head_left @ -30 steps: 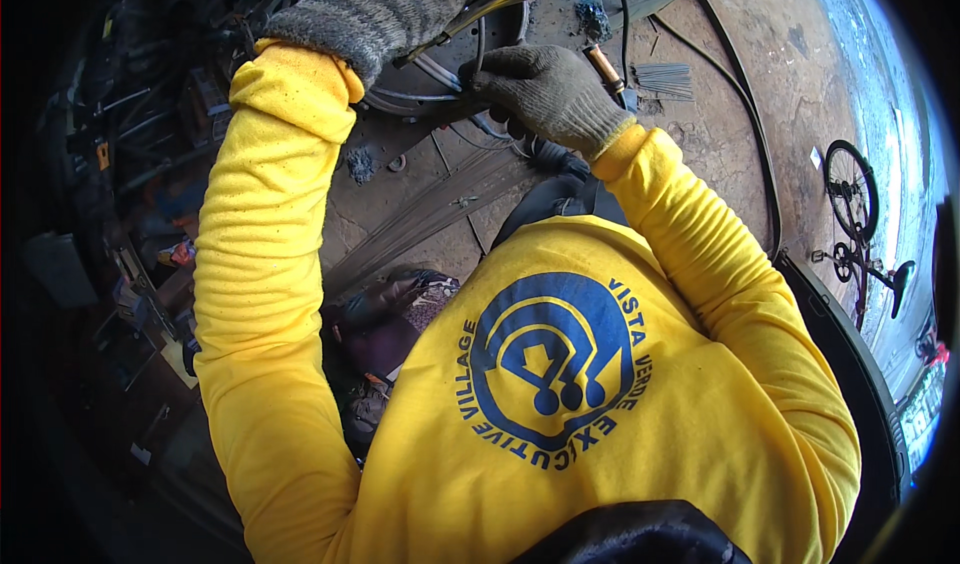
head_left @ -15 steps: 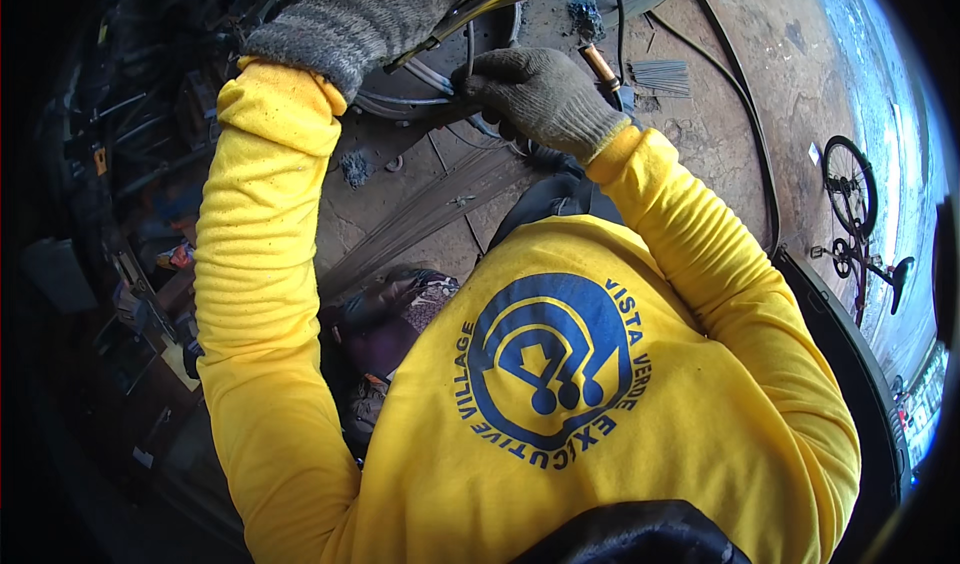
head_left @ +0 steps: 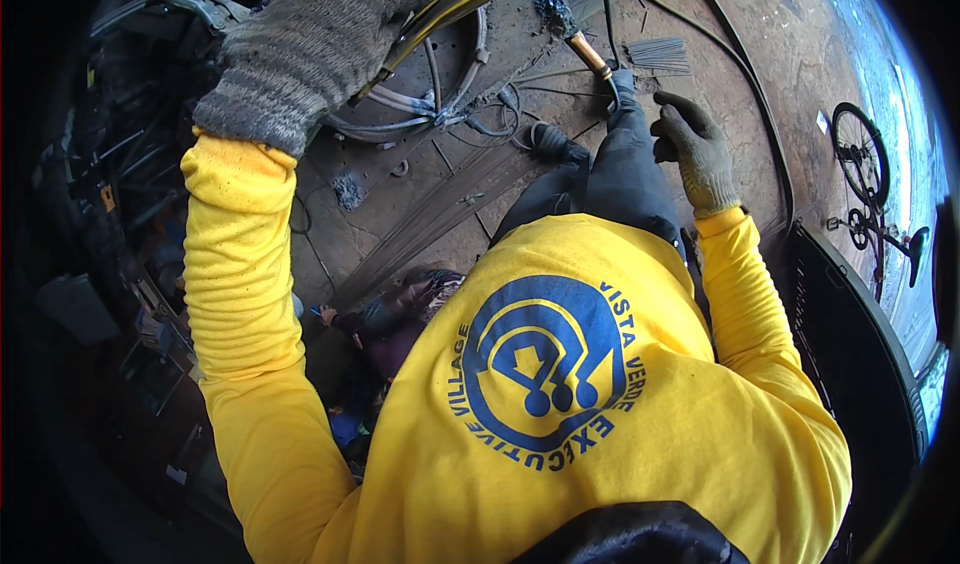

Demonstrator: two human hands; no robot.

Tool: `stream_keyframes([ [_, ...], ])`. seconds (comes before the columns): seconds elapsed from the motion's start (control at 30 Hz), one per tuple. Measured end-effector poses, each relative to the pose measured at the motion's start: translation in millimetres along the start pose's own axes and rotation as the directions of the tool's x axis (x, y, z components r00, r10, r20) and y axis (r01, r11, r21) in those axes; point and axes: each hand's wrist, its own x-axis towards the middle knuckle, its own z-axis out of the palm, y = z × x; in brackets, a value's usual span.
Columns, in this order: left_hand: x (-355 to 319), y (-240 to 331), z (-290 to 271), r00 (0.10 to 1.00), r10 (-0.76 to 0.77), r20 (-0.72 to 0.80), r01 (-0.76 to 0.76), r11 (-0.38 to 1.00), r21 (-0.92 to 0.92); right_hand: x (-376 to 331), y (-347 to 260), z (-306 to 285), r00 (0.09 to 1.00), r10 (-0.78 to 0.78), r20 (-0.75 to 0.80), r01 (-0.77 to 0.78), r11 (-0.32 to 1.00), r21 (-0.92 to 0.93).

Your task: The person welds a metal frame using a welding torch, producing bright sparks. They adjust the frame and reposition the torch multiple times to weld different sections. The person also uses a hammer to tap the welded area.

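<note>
My left hand (head_left: 310, 49), in a grey knitted glove, is closed around a dark, glossy curved piece with a yellow edge (head_left: 440, 24); its far part leaves the upper edge of the view. Beneath it lie bent grey metal loops (head_left: 432, 109) on a dark surface. My right hand (head_left: 695, 154), gloved too, hovers right of my leg with its fingers partly bent and apart, and nothing shows in it. Left of it, a copper-brown handle (head_left: 590, 56) lies beside a dark clump (head_left: 553, 12). The left fingertips are hidden.
Long thin rods (head_left: 420, 214) lie on the floor, and a bundle of short rods (head_left: 657, 56) rests at the upper right. A black cable (head_left: 745, 64) curves down the right. A bicycle (head_left: 868, 184) stands beyond it. Another person (head_left: 395, 319) is low on the left.
My right hand has left the metal loops and moved right and slightly down. My left hand has shifted left and down with the yellow-edged piece still in it.
</note>
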Motion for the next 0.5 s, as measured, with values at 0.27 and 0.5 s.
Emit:
stream_keyframes([
  [0.27,2,3,10,0.983,0.081,-0.167,-0.08,0.997,0.016,12,41,-27,0.997,0.059,-0.05,-0.057,0.998,0.041],
  [0.5,2,11,-4,0.999,0.019,-0.031,-0.017,0.998,0.064,31,46,-33,0.997,0.073,-0.029,-0.074,0.997,-0.023],
])
